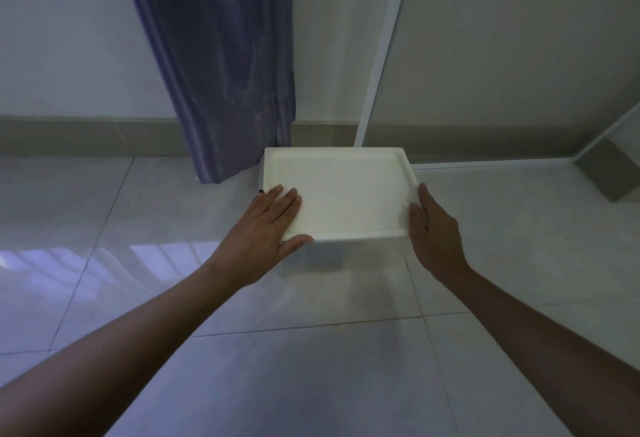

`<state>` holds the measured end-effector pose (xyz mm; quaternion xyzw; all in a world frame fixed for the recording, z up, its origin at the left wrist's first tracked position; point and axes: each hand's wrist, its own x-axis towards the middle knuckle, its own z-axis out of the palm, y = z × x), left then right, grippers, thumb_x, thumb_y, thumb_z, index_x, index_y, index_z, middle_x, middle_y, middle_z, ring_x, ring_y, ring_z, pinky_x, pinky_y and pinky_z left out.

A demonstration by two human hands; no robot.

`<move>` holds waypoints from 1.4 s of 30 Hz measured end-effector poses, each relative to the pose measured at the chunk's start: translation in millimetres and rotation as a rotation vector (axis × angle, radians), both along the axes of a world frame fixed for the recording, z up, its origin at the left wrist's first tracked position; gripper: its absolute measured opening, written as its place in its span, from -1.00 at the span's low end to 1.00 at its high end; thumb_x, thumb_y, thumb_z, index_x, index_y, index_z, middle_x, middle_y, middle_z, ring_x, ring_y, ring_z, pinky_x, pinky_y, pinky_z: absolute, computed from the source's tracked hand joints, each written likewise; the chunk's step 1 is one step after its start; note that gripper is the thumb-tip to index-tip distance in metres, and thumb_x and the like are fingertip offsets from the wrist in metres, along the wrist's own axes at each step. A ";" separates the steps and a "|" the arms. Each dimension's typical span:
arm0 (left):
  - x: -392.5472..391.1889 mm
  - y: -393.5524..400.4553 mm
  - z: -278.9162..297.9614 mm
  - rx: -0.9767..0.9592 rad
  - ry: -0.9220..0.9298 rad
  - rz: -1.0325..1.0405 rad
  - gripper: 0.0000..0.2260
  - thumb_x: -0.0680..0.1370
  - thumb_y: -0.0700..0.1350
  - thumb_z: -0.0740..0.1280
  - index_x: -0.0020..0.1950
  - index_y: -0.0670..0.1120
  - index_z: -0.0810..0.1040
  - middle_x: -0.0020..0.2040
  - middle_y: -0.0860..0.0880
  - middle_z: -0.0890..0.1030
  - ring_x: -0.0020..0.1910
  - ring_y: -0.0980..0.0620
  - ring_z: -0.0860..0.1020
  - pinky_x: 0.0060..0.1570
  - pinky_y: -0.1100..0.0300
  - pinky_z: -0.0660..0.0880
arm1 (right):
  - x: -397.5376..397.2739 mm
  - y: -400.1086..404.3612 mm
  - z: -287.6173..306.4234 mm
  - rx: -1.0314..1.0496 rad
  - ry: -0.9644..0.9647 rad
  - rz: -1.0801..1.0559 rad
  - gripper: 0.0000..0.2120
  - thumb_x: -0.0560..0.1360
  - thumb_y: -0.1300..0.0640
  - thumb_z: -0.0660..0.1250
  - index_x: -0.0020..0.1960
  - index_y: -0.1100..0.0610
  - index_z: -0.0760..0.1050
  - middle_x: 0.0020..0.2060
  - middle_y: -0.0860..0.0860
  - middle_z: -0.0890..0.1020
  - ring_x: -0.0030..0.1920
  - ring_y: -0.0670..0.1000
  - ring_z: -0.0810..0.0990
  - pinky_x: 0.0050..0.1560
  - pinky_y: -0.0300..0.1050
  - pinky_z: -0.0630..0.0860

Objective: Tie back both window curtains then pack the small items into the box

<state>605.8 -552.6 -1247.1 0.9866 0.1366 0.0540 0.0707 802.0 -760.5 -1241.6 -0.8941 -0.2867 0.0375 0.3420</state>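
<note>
A white box with its lid [346, 191] on stands on the tiled floor near the wall. My left hand [273, 225] lies flat on the lid's left part, fingers straight, thumb under the near left edge. My right hand [433, 225] touches the box's right side with straight fingers. A purple curtain [221, 66] hangs down to the floor just behind and left of the box. The box's inside is hidden by the lid. A tiny dark item [260, 190] shows at the box's left edge by my fingertips.
A white window or door frame [384, 52] runs down to the floor behind the box's right end. A grey skirting [86, 135] lines the wall. Glossy floor tiles [311, 350] stretch toward me.
</note>
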 end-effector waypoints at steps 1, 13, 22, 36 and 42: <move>5.9 4.3 -0.7 0.003 -0.016 0.008 -0.15 0.47 0.39 -0.32 0.52 -0.16 0.16 0.52 -0.10 0.20 0.52 -0.08 0.11 0.43 0.10 -0.16 | 7.5 6.0 -0.1 -0.004 0.007 0.000 -0.50 0.64 0.03 0.06 0.52 0.23 0.17 0.36 0.17 0.45 0.29 0.14 0.48 0.17 -0.32 0.30; 42.5 37.9 -2.7 -0.005 -0.067 0.022 -0.18 0.50 0.37 -0.22 0.49 -0.19 0.22 0.49 -0.14 0.26 0.49 -0.11 0.19 0.44 0.11 -0.06 | 46.6 42.0 -5.8 0.004 -0.016 0.000 -0.56 0.65 0.12 0.06 0.50 0.22 0.21 0.31 0.17 0.50 0.28 0.15 0.48 0.18 -0.20 0.34; 48.4 43.4 -4.4 -0.018 -0.070 0.051 -0.27 0.51 0.29 -0.14 0.50 -0.17 0.21 0.50 -0.10 0.25 0.51 -0.07 0.16 0.47 0.09 -0.02 | 54.3 48.9 -9.1 0.009 -0.025 -0.007 -0.55 0.66 0.10 0.05 0.51 0.22 0.19 0.36 0.18 0.46 0.32 0.15 0.45 0.28 -0.13 0.34; 8.4 11.7 96.6 -0.106 0.122 0.066 -0.44 0.64 0.14 -0.07 0.50 -0.20 0.19 0.52 -0.16 0.19 0.52 -0.12 0.12 0.48 0.01 0.02 | -2.4 11.5 74.5 -0.363 0.029 0.040 -0.42 0.65 -0.08 0.00 0.54 0.24 0.05 0.53 0.15 0.16 0.53 0.11 0.12 0.50 0.00 0.07; -46.2 -13.4 266.0 -0.268 0.157 0.168 -0.51 0.65 0.06 -0.01 0.51 -0.18 0.19 0.52 -0.16 0.18 0.51 -0.11 0.13 0.48 0.05 0.00 | -62.8 4.9 239.7 -0.643 0.098 0.279 -0.37 0.64 -0.12 0.00 0.53 0.28 0.00 0.52 0.21 0.13 0.53 0.16 0.07 0.51 0.06 -0.01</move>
